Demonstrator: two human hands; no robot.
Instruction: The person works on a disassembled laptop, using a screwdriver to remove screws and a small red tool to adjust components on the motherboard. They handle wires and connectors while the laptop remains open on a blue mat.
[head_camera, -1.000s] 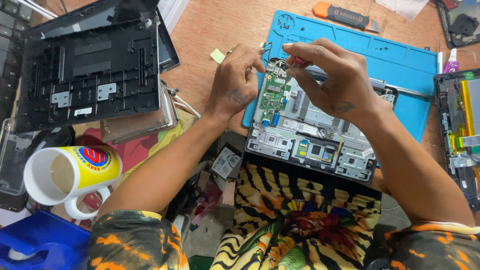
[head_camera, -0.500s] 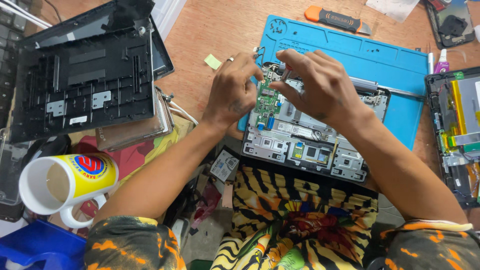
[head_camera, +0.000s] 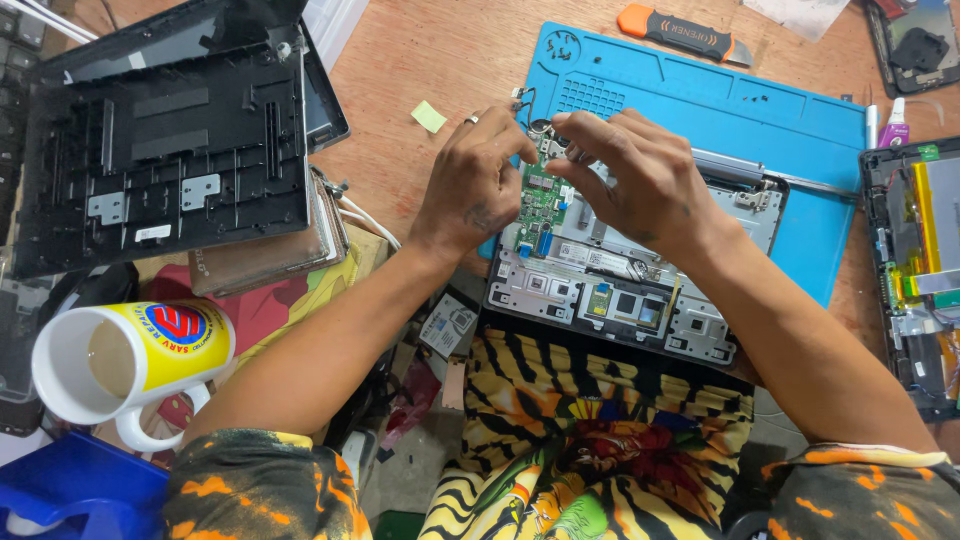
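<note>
Both hands, the left hand (head_camera: 478, 190) and right hand (head_camera: 640, 185), pinch narrowly at the green circuit board (head_camera: 540, 195) in the opened laptop base (head_camera: 620, 290) on the blue mat (head_camera: 760, 110), where a slip could probably tear its thin cable.

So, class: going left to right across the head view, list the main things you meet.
Mug → black plastic panel → left hand → green circuit board → right hand → blue work mat → opened device with yellow part.
</note>
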